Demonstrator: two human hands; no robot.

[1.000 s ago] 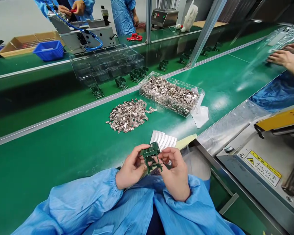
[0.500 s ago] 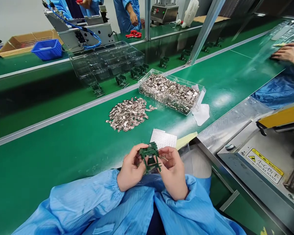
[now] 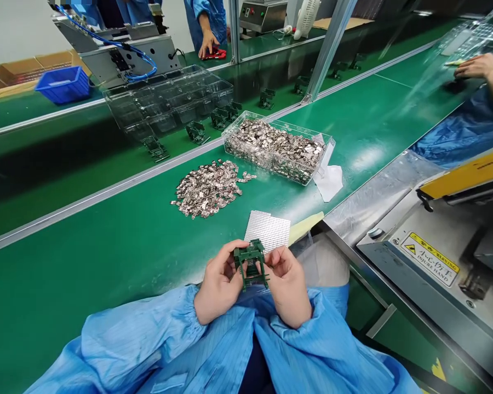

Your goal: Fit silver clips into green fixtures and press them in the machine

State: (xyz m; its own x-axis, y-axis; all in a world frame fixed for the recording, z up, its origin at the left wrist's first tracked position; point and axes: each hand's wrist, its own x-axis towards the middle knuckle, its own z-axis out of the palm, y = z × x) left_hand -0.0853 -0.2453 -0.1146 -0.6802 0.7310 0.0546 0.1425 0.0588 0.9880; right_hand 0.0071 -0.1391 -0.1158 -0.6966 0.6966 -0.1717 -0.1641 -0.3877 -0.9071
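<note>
A dark green plastic frame (image 3: 251, 254) with an open middle and thin legs is held between my two hands, close to my body. My left hand (image 3: 219, 284) is closed round its left side. On the other side, my right hand (image 3: 288, 282) grips the frame with thumb and curled fingers; whether a small part is also pinched there I cannot make out. Just beyond the frame lies a sheet of silvery strips (image 3: 267, 229). Farther off are a loose heap of small metal pieces (image 3: 207, 189) and a clear plastic box (image 3: 321, 164) full of similar pieces.
Several green frames (image 3: 196, 132) stand along the belt past the metal rail (image 3: 143, 171). A press-like machine (image 3: 431, 257) with a warning label is at my right. Co-workers' hands show at far right (image 3: 476, 67) and across the line (image 3: 208, 42), near a red object (image 3: 216, 53).
My view has shifted slightly, and both hands keep the green frame in nearly the same place. The co-worker's hand across the line has come down onto the red object.
</note>
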